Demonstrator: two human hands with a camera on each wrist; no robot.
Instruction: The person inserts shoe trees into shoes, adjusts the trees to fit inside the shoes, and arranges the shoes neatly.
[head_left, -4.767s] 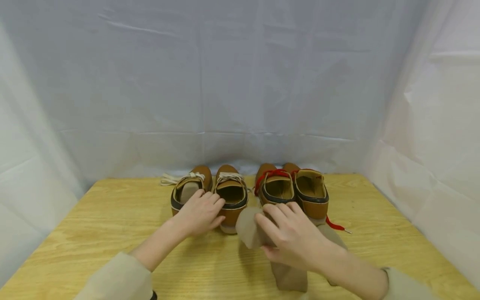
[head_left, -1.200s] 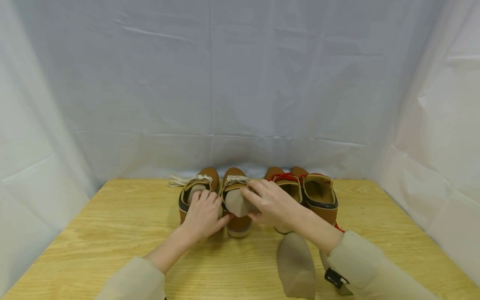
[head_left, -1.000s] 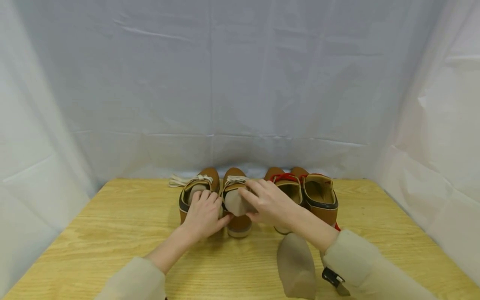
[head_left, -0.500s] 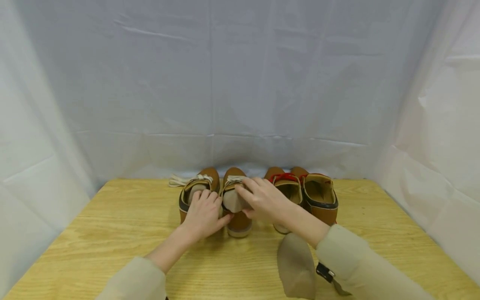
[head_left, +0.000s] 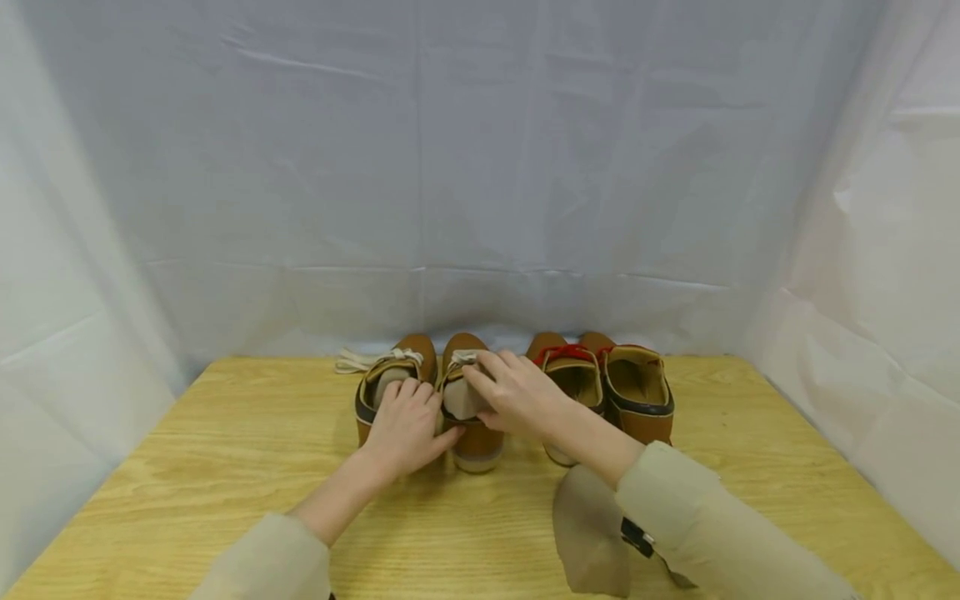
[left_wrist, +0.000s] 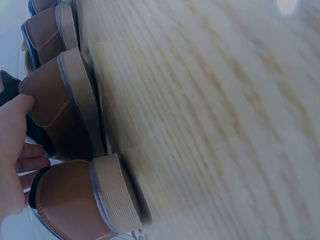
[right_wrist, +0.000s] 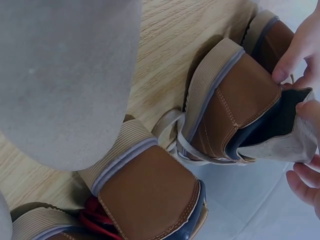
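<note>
A brown shoe with white laces (head_left: pixel 477 446) stands second from the left, heel toward me. My right hand (head_left: pixel 519 396) holds a grey-beige molded shoe insert (head_left: pixel 461 398) between thumb and fingers, its front part inside that shoe's opening. In the right wrist view the insert (right_wrist: pixel 300 142) sticks up out of the dark collar. My left hand (head_left: pixel 407 422) grips the same shoe's collar, thumb on the heel and fingers down between the two white-laced shoes. The leftmost shoe (head_left: pixel 417 346) has another insert (head_left: pixel 393 383) inside it.
To the right stand two brown shoes with red laces (head_left: pixel 648 427), side by side. A loose grey insert (head_left: pixel 588 533) lies on the wooden table (head_left: pixel 225 467) near my right forearm; another shows partly beneath the sleeve. White sheeting (head_left: pixel 480 167) hangs behind and at both sides.
My right hand has carried the insert from above the table into the second shoe, then pushed it slightly forward and left. The left hand has shifted slightly, then stays on the shoe.
</note>
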